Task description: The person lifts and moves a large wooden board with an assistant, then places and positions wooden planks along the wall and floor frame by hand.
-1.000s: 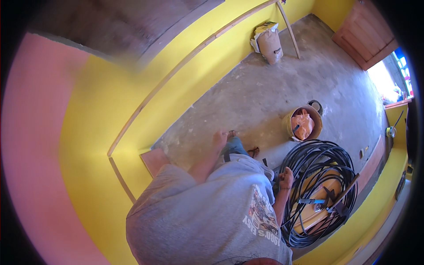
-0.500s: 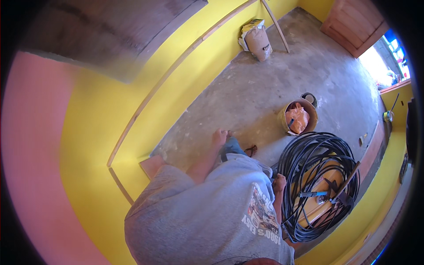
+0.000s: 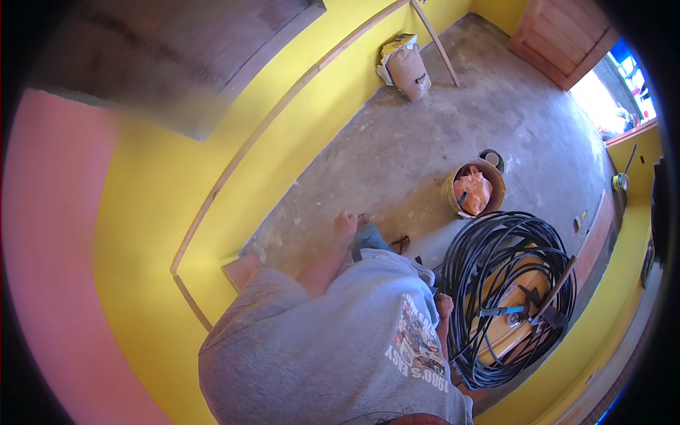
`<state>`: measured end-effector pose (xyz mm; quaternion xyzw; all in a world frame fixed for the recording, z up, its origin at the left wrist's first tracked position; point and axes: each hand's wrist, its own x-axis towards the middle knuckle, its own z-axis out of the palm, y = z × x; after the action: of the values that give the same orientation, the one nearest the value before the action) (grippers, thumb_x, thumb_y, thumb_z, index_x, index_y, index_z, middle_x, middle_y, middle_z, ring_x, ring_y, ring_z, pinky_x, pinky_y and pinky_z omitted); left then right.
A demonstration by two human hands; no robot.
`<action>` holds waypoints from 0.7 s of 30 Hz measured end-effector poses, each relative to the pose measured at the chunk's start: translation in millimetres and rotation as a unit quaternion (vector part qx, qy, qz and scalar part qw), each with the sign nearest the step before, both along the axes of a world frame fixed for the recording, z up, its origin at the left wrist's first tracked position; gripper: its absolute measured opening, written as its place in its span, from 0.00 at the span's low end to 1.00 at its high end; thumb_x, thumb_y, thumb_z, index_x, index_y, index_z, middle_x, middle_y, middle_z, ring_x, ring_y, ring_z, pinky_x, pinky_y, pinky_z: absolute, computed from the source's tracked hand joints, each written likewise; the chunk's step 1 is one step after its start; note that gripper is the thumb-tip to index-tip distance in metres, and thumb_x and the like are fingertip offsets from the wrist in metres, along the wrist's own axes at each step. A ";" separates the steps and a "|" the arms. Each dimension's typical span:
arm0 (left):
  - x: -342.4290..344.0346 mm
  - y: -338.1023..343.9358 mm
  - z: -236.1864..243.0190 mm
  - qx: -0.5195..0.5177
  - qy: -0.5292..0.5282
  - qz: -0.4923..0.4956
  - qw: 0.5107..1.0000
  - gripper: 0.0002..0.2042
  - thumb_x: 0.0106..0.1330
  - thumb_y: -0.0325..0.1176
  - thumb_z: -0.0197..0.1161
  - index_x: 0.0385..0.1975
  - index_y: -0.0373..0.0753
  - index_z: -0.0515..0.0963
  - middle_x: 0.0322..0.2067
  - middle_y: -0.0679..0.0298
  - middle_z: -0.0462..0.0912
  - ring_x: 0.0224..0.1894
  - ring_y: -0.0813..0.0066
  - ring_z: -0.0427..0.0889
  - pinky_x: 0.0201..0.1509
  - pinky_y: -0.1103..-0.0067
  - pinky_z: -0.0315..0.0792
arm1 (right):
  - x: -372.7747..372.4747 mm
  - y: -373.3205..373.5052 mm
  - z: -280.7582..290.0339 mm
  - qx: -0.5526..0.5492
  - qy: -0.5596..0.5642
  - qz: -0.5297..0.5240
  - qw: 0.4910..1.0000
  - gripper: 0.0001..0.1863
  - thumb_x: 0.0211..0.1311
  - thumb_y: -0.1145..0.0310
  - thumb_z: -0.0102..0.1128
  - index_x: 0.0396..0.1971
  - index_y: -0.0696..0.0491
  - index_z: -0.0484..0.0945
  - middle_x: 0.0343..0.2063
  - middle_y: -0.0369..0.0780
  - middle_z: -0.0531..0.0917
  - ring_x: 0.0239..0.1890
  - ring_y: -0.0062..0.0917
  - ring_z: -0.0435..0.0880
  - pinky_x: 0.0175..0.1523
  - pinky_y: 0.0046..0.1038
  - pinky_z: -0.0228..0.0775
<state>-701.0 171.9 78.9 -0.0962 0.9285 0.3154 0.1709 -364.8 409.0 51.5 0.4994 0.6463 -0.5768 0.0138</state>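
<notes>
My left hand [image 3: 346,225] lay just left of the frame's centre, raised before my body with the fingers loosely curled. It appeared to hold nothing, though it was too small in the view for me to be certain, so whether the grip was open or closed could not be told. Beneath it showed the bare concrete floor [image 3: 439,134]. My right hand [image 3: 445,306] hung low at my side, right of centre, against the inner edge of the coil of black cable [image 3: 489,255]. It seemed to touch the coil, but whether the fingers gripped a strand could not be told, as they were partly hidden by my grey shirt [image 3: 319,354].

The coil of black cable occupied the lower right of the frame, lying on the floor in wide loops around a yellow container [image 3: 496,333]. A wooden-handled tool [image 3: 552,290] rested slantwise across the coil's right side. Just above the coil stood a round bucket [image 3: 489,173] containing an orange bag [image 3: 473,191]. A grey sack [image 3: 409,71] leaned against the yellow wall [image 3: 177,177] at the top centre, with a thin wooden batten [image 3: 241,156] running along that wall toward the left. A wooden door [image 3: 559,42] filled the upper right corner.
</notes>
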 end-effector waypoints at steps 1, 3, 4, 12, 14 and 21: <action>0.9 2.6 3.1 0.008 -0.012 -0.006 1.000 0.15 0.49 0.44 0.49 0.24 0.37 0.73 0.27 0.54 0.76 0.32 0.60 0.75 0.37 0.71 0.66 | -2.0 -0.1 2.5 0.015 0.003 -0.021 1.000 0.10 0.42 0.69 0.48 0.22 0.62 0.70 0.17 0.41 0.73 0.16 0.23 0.71 0.18 0.23 0.63; 2.4 5.4 3.9 0.018 -0.025 -0.012 0.999 0.15 0.51 0.44 0.48 0.24 0.38 0.73 0.26 0.54 0.76 0.31 0.60 0.75 0.37 0.71 0.66 | -2.2 4.9 -8.6 0.011 0.006 -0.029 0.999 0.10 0.43 0.69 0.48 0.22 0.61 0.70 0.16 0.41 0.72 0.14 0.22 0.70 0.16 0.23 0.62; 2.4 6.8 1.3 -0.029 0.020 -0.095 0.995 0.13 0.51 0.41 0.47 0.22 0.38 0.73 0.24 0.55 0.76 0.30 0.61 0.75 0.35 0.71 0.67 | -1.7 6.7 -15.7 0.006 0.008 -0.038 0.999 0.10 0.43 0.68 0.48 0.22 0.61 0.70 0.15 0.40 0.72 0.12 0.21 0.68 0.14 0.22 0.60; -7.4 7.9 26.0 0.031 -0.076 -0.090 0.993 0.16 0.54 0.42 0.41 0.20 0.37 0.73 0.25 0.54 0.76 0.30 0.63 0.75 0.35 0.69 0.66 | -20.8 9.5 0.6 -0.076 -0.032 -0.064 0.995 0.12 0.43 0.68 0.48 0.26 0.62 0.69 0.15 0.40 0.72 0.12 0.21 0.69 0.14 0.22 0.61; -5.2 4.7 6.1 0.009 0.003 -0.052 0.999 0.16 0.54 0.45 0.43 0.21 0.40 0.73 0.24 0.58 0.76 0.29 0.61 0.75 0.37 0.71 0.66 | -17.6 9.4 -3.9 -0.052 -0.028 -0.047 0.997 0.11 0.43 0.69 0.48 0.26 0.61 0.69 0.15 0.40 0.72 0.11 0.21 0.69 0.14 0.22 0.61; 2.9 -8.6 -17.1 -0.001 0.040 0.008 0.999 0.11 0.48 0.38 0.52 0.25 0.38 0.73 0.24 0.56 0.76 0.29 0.64 0.75 0.35 0.74 0.67 | -10.1 7.7 -19.5 -0.104 -0.004 -0.171 0.980 0.10 0.42 0.71 0.51 0.26 0.61 0.68 0.16 0.41 0.72 0.12 0.22 0.70 0.15 0.21 0.62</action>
<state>-698.0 163.3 61.8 -0.0912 0.9342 0.3192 0.1307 -374.9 416.7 32.1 0.6012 0.4879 -0.6322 -0.0306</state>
